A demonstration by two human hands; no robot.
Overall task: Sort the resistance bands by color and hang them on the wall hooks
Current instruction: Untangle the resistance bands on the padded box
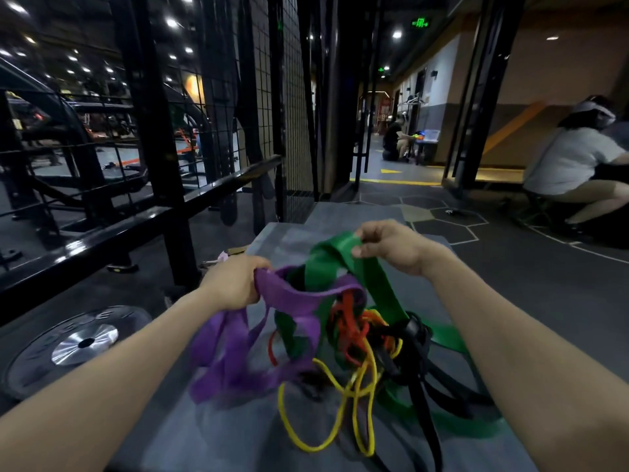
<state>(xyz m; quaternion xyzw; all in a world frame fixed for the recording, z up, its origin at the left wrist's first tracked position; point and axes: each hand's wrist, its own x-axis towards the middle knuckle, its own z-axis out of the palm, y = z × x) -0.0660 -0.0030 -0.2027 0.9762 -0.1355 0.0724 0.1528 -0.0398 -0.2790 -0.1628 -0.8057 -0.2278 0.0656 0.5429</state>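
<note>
Resistance bands are all in one knotted heap on the grey platform (340, 212) right in front of the person, and both hands are already in it. Left hand (231, 284) has its fingers curled tight round a bunch of the purple band (292, 301), the rest of it drooping down and to the left. Right hand (391, 247) is pinching the top fold of the green band (326, 264), thumb under, fingers over, held a bit higher and further out than the left.

What matters, I'd say: the two grips sit side by side with the tangle hanging below and between them, and purple crosses over green just under the hands. So pulling apart sideways probably only tightens it; purple likely has to come up and left, off the green.

Lower down, red band (347, 321), yellow band (340, 413) and black bands (425, 386) are wound together, touching the platform.

Weight plate (68, 349) on the floor at left has raised lettering, but I can't read it. Green exit sign (420, 22) glows overhead, too small to read.
</note>
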